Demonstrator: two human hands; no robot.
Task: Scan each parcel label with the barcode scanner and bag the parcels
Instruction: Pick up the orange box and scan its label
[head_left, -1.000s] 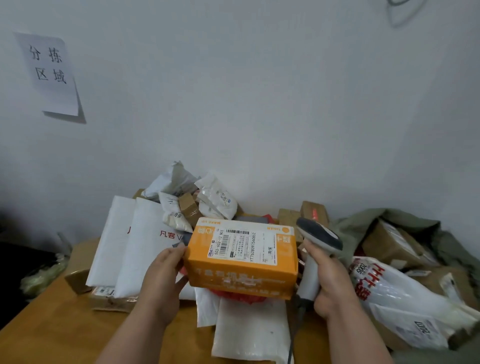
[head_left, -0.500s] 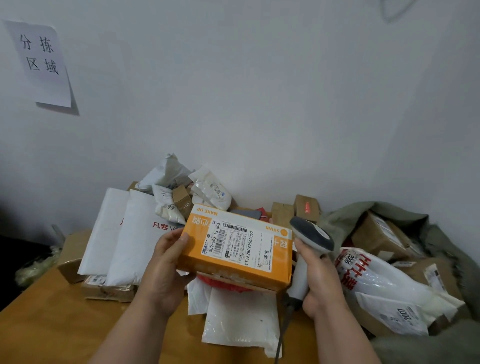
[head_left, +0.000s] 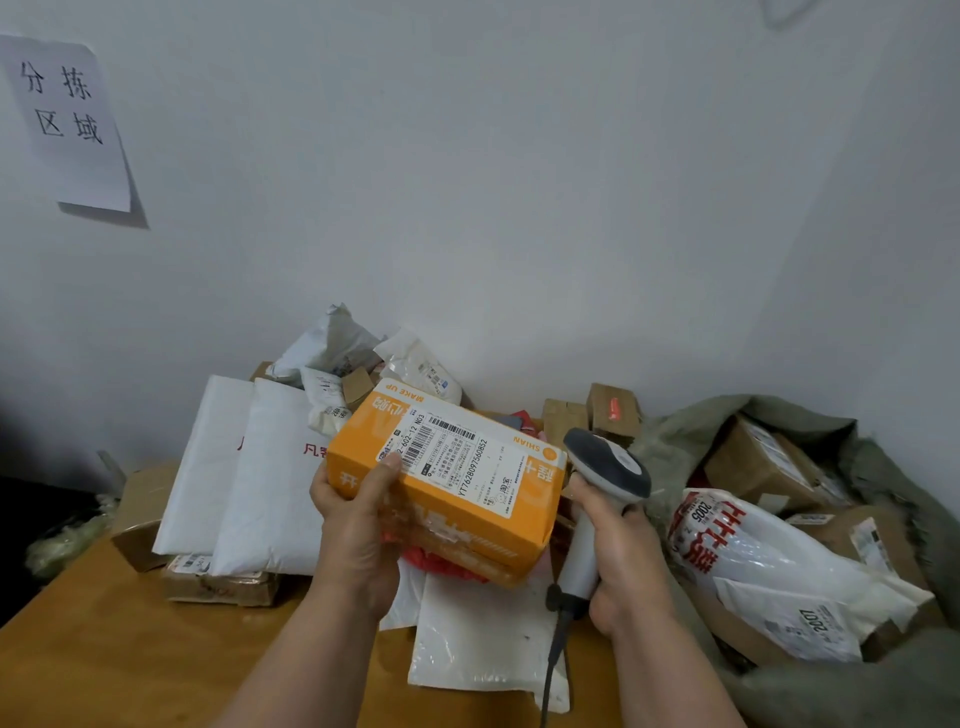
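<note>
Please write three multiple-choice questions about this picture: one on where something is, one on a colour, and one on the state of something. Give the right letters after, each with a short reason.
1. Where is the grey-green sack?
A. On the right, beside the table
B. Hanging on the wall
C. Under the orange box

2. What colour is the box held in the left hand?
A. Blue
B. Orange
C. Black

3. How is the barcode scanner now?
A. Lying on the table
B. Inside the sack
C. Held in the right hand

Answers:
1 A: the grey-green sack lies open at the right with parcels in it.
2 B: the left hand grips an orange box with a white label.
3 C: the right hand grips the handle of the barcode scanner.
</note>
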